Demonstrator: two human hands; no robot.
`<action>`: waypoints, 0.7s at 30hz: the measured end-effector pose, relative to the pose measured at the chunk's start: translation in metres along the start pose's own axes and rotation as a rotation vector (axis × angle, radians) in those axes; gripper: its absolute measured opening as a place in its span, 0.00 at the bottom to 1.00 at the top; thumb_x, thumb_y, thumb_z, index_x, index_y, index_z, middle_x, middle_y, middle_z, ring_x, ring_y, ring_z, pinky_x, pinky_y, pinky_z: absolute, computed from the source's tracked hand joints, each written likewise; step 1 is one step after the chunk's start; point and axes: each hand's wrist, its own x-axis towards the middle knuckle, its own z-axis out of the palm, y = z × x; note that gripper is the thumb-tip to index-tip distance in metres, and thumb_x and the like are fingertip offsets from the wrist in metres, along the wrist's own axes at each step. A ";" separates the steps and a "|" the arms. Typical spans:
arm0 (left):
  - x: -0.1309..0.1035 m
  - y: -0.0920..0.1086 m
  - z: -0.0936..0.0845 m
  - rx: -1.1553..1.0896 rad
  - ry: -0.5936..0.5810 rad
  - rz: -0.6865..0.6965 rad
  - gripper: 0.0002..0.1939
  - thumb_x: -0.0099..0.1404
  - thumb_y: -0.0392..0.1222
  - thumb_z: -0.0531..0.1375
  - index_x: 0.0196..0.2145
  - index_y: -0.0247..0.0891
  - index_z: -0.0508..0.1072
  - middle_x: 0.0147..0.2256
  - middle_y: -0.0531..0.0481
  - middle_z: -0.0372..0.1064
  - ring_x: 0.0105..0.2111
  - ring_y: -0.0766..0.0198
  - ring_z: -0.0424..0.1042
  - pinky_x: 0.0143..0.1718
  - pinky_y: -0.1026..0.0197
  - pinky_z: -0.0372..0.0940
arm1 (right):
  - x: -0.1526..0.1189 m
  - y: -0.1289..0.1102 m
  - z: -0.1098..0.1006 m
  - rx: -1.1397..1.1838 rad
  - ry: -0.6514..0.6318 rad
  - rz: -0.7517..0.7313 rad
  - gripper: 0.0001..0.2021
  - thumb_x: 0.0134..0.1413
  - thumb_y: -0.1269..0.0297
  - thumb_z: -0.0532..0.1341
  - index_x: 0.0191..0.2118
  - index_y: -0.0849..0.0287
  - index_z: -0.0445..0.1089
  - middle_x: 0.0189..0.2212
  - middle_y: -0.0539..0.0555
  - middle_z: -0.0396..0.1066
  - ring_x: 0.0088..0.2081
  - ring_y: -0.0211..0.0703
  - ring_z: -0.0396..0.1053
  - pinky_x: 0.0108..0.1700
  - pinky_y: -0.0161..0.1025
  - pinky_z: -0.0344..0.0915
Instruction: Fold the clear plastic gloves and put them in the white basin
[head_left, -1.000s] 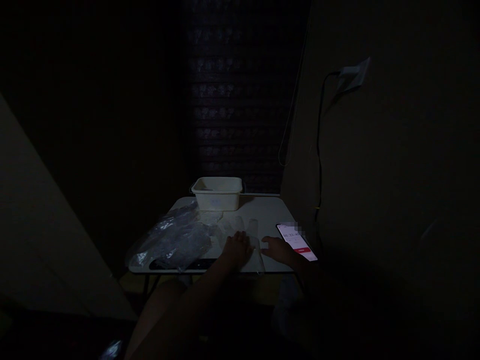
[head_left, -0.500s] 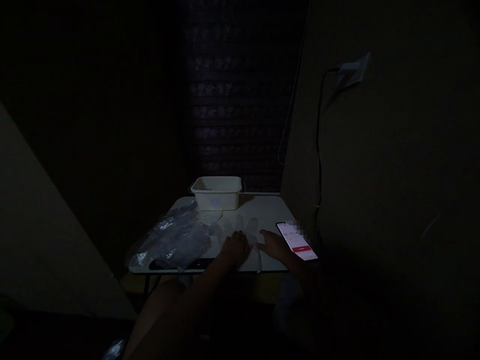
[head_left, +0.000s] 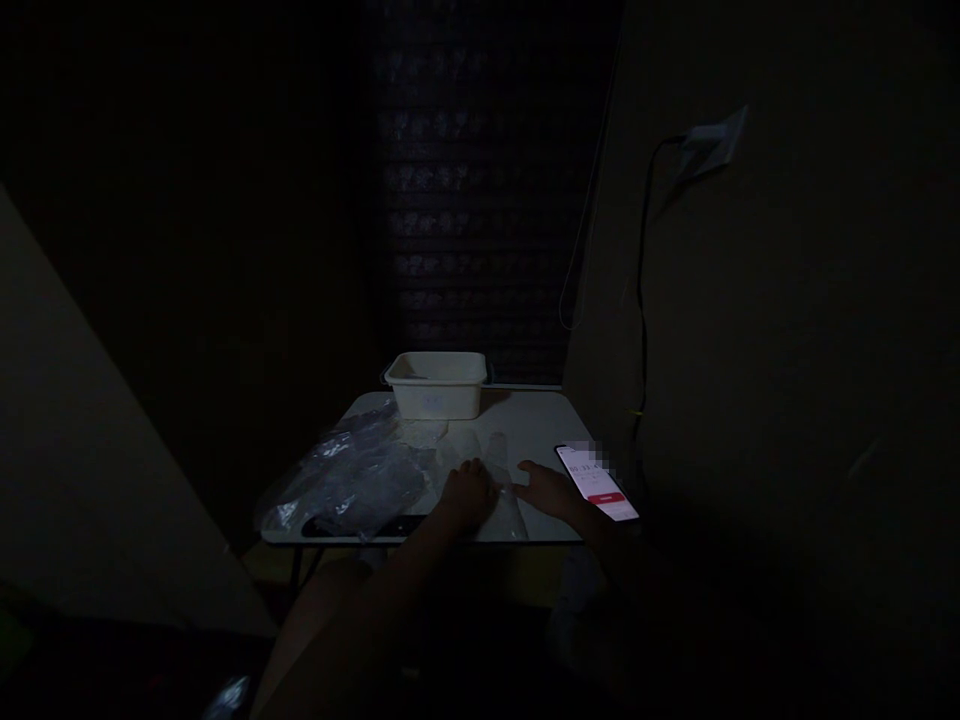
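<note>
Plastic film (head_left: 511,512) lies by left hand (head_left: 469,493), grip unclear; right hand (head_left: 549,491), thumb parted, released.

Your left forearm (head_left: 397,590) slants up and inward from the lower left, ending in your left hand (head_left: 469,494), back upward, fingers bunched forward and bent at the knuckles. Your right forearm (head_left: 606,548) comes in from the lower right, darker, and your right hand (head_left: 551,491) points left toward its partner, near but apart, two digits spread at its tip, probably thumb and forefinger. Your bare left leg (head_left: 319,610) shows below.
</note>
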 end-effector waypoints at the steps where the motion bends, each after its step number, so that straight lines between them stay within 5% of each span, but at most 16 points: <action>1: 0.002 0.000 -0.001 0.004 0.000 -0.006 0.21 0.58 0.46 0.37 0.36 0.31 0.63 0.39 0.38 0.57 0.38 0.56 0.58 0.31 0.56 0.56 | -0.005 -0.001 -0.002 0.002 -0.012 -0.009 0.27 0.39 0.47 0.47 0.46 0.56 0.53 0.36 0.54 0.64 0.34 0.41 0.63 0.28 0.33 0.54; 7: 0.009 0.005 -0.008 0.027 -0.017 -0.036 0.18 0.57 0.43 0.40 0.32 0.32 0.66 0.36 0.39 0.60 0.36 0.54 0.59 0.31 0.54 0.55 | -0.038 -0.007 -0.005 -0.053 -0.040 -0.168 0.35 0.31 0.50 0.55 0.49 0.56 0.47 0.37 0.54 0.64 0.34 0.42 0.62 0.28 0.32 0.54; 15: 0.007 0.002 -0.009 0.048 -0.083 -0.004 0.14 0.55 0.39 0.44 0.33 0.32 0.65 0.34 0.39 0.60 0.34 0.55 0.60 0.30 0.54 0.55 | -0.047 -0.011 0.005 -0.217 -0.062 -0.262 0.16 0.42 0.60 0.48 0.41 0.54 0.59 0.31 0.52 0.67 0.32 0.42 0.63 0.29 0.34 0.54; 21: 0.007 0.001 -0.006 0.045 -0.075 -0.006 0.14 0.54 0.37 0.43 0.32 0.31 0.65 0.34 0.38 0.60 0.34 0.56 0.60 0.28 0.56 0.56 | -0.052 -0.018 0.005 -0.204 0.041 -0.282 0.14 0.44 0.69 0.46 0.39 0.55 0.60 0.35 0.52 0.65 0.33 0.38 0.62 0.31 0.32 0.53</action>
